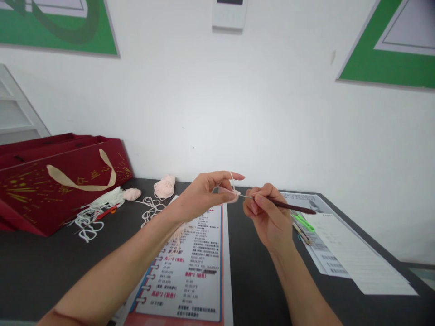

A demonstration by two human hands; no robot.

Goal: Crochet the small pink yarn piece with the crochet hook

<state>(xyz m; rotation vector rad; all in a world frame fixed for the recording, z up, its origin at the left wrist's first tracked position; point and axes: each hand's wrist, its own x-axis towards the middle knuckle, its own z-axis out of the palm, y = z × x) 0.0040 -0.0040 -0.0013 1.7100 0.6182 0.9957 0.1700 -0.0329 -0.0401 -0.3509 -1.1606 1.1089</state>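
Note:
My left hand (203,192) is raised above the dark table (41,267) and pinches a small pale pink crochet piece (234,195), with pink yarn looped over its outstretched forefinger. My right hand (267,212) grips a crochet hook with a dark red handle (288,206); its thin metal tip reaches into the pink piece. The yarn trails down under my left wrist toward a spiral-bound instruction sheet (190,271) lying under both hands.
A pink yarn ball (165,185) and loose white and pink strands (98,210) lie at the back left beside a dark red gift bag (50,181). Printed papers (343,249) and green clips (303,222) sit at the right. A white wall stands behind.

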